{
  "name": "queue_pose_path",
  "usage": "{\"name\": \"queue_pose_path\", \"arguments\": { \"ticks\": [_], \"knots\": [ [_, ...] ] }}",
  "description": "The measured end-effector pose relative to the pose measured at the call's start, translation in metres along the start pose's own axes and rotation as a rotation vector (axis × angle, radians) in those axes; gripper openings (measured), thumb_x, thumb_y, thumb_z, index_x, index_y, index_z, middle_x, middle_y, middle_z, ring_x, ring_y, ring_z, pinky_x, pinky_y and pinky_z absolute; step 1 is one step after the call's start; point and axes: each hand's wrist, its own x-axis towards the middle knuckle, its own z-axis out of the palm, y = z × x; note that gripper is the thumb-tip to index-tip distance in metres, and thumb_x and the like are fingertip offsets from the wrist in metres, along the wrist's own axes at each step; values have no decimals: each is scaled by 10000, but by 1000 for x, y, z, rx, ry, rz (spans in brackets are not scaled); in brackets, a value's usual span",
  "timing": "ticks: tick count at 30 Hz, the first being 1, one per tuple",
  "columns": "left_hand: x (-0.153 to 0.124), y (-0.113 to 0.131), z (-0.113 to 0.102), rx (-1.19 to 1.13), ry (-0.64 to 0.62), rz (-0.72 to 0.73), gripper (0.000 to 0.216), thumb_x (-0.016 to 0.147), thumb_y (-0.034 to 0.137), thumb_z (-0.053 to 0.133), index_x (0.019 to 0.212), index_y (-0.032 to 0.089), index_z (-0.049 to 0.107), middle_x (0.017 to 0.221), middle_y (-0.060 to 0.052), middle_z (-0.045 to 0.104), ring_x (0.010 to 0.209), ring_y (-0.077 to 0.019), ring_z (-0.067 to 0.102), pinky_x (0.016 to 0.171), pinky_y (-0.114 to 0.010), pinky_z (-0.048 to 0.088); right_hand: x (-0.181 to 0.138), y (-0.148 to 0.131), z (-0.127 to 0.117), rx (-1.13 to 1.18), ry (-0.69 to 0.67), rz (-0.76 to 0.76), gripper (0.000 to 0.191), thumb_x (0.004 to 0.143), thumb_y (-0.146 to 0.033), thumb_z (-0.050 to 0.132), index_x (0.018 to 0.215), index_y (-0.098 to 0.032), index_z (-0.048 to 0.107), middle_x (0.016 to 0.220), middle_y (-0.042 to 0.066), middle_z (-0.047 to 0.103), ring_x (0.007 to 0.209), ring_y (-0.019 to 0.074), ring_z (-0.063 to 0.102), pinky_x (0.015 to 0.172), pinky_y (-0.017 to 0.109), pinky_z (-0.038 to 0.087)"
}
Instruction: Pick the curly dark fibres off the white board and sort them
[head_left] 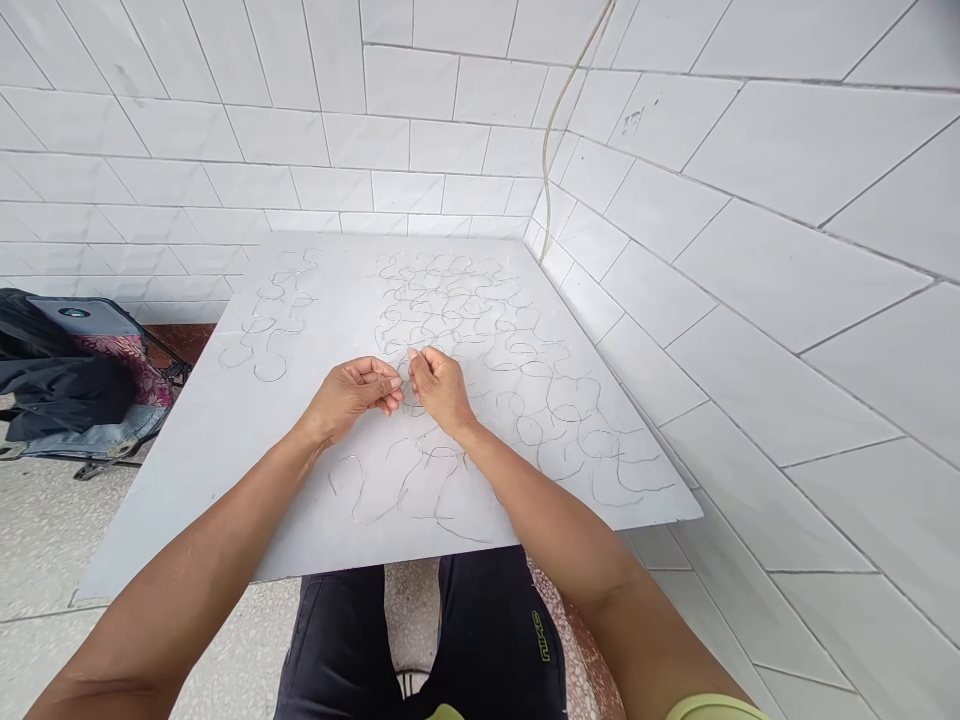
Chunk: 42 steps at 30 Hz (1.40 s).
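Observation:
My left hand (365,388) is closed in a pinch above the middle of a white board (187,440). Just beside it, my right hand (437,385) pinches too, its fingertips a small gap from the left ones. A thin strand, wire-like or thread-like, seems to be between the fingertips, but it is too fine to follow. Many similar thin, dark, curled strands (442,452) lie loose on the board around and below the hands. A denser spread of curled strands (525,350) covers the board's right half.
A smaller group of strands (270,368) lies at the board's far left. Tiled walls (750,230) border the board at the back and right, with a cable (550,130) hanging in the corner. At left stands a folding chair (124,435) with dark cloth (67,385) on it.

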Motion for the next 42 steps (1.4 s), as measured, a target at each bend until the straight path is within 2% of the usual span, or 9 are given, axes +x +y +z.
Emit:
{"name": "queue_pose_path", "arguments": {
  "ticks": [6,11,14,17,19,26,32,39,42],
  "knots": [
    [-4,1,4,288,108,125,255,831,414,858,916,201,747,760,-61,742,657,-195,682,697,-369,552,2,3,-1,30,-18,58,461,1002,-566,578,691,-235,494,599,-17,526,500,123,454,451,256,355],
    [-4,7,-3,127,98,21,505,791,428,901,1178,176,698,812,-78,762,704,-218,716,761,-412,580,4,1,-4,76,-39,7,457,994,-636,573,772,-236,564,612,-28,537,477,114,455,443,252,362],
    [-2,7,-6,75,106,-9,471,784,467,900,1092,155,727,873,-126,778,727,-230,722,744,-424,589,3,0,-3,69,-4,-30,472,993,-656,566,775,-237,559,609,-30,538,485,113,457,459,251,375],
    [-3,6,-2,83,119,27,367,810,490,871,910,155,758,916,-152,785,726,-230,720,738,-430,599,2,1,-2,48,20,-42,463,1009,-637,550,779,-236,556,610,-30,546,489,112,461,468,250,385],
    [-4,5,2,88,145,52,343,822,487,859,866,160,763,905,-144,785,712,-228,720,742,-438,609,2,2,-2,39,16,-35,444,1019,-619,539,796,-236,559,623,-29,563,494,111,472,474,246,397],
    [-4,3,4,193,241,86,300,870,456,814,914,163,765,888,-113,793,731,-231,748,801,-435,631,3,6,-1,60,-32,-27,267,1014,-478,574,905,-234,591,808,-2,684,578,114,595,440,213,418],
    [-3,4,3,74,291,47,236,860,359,815,915,138,750,856,-104,787,756,-228,758,856,-452,640,3,7,0,109,-38,-9,199,986,-423,614,919,-236,604,778,-18,677,555,106,602,457,209,477],
    [-2,1,0,-101,286,-13,200,846,295,837,889,116,759,910,-118,789,823,-214,758,899,-414,634,4,10,1,124,-17,10,179,984,-392,626,910,-231,606,761,-19,693,512,99,602,466,216,494],
    [-1,3,-3,-154,243,-63,209,858,303,838,905,110,772,917,-122,788,829,-202,753,886,-382,634,5,10,1,140,-6,29,172,980,-375,631,901,-225,608,759,-17,695,512,100,610,464,217,494]
  ]
}}
